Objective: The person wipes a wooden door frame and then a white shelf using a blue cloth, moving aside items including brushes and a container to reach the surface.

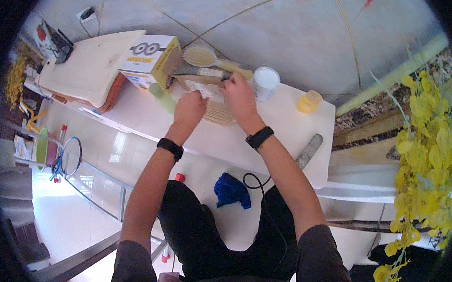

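My left hand is over the white table, its fingers curled at the near edge of a small brown cardboard box bearing a printed label. Whether those fingers hold anything is hidden. My right hand has its fingertips pinched at the right end of the same box. Below the hands lies a tan ribbed object, partly covered by them. A pale green tube or bottle rests by my left hand. Behind the box, a pale hairbrush leans with its bristles up.
A yellow-and-white cartoon box is to the left. Right of my hands are a white-lidded jar, a yellow cup and a long grey object. A blue cloth lies below the table edge beside a black cable.
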Motion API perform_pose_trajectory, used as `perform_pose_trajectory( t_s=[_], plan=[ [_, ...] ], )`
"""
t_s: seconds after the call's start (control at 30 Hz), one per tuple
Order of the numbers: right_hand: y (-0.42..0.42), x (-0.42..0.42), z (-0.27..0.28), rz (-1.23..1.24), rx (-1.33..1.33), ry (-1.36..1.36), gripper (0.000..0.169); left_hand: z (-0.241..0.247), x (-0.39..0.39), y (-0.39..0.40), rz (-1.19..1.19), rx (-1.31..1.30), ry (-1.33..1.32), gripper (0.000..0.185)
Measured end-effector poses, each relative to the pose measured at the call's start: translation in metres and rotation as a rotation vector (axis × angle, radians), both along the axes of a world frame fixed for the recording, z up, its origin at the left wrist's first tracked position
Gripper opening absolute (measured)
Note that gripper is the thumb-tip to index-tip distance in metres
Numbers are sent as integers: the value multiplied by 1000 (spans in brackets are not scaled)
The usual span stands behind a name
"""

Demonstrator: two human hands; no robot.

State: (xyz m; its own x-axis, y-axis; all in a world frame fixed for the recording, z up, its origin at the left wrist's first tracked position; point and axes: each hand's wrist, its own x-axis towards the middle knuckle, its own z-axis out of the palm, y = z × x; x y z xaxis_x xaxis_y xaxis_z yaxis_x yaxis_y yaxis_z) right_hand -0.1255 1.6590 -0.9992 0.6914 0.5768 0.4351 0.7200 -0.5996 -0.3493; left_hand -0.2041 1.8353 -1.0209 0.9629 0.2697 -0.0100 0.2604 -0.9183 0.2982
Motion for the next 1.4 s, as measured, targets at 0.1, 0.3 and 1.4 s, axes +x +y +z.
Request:
perform_pose_trajectory(
  t_s=[0.1, 0.3, 1.4],
  plan=[
    [6, 3, -6, -12, 1, -23, 12, -10, 4, -5, 54, -1, -330, 23],
    [2, 10, -10, -88, 87, -121, 15, 24, 22, -20, 35, 48, -116, 22],
    [-198, 68, -16, -147, 403, 459, 38, 41, 52, -115, -438, 271, -353, 63]
  ],
)
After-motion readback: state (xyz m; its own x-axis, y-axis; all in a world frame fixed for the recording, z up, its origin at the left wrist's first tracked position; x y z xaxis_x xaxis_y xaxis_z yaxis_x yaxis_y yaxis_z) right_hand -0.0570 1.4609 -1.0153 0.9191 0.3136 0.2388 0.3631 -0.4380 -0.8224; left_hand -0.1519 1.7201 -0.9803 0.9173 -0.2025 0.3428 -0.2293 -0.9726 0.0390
